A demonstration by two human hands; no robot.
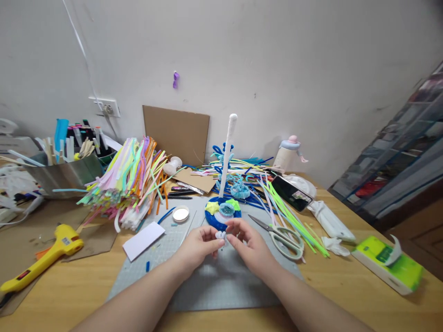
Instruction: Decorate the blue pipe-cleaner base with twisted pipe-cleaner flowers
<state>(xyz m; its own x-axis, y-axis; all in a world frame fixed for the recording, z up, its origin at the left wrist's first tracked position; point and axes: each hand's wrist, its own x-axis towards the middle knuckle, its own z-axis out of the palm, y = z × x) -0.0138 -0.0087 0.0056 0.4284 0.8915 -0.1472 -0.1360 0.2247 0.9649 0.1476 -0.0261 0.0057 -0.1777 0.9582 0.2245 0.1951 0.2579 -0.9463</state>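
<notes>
Between my fingertips, over the grey cutting mat, is a small pale lilac piece that looks like bent pipe cleaner. My left hand pinches it from the left. My right hand closes on its right side, with thumb and fingers brought together. Just beyond my hands sits a round blue fuzzy base bearing a yellow star, a green shape and a light blue coil. A white fuzzy stem rises upright from it. Scissors lie to the right of my right hand.
A yellow glue gun lies at left, near a big bundle of coloured pipe cleaners. A white card and a small round lid rest on the mat's left. At right are a phone and a green tissue pack.
</notes>
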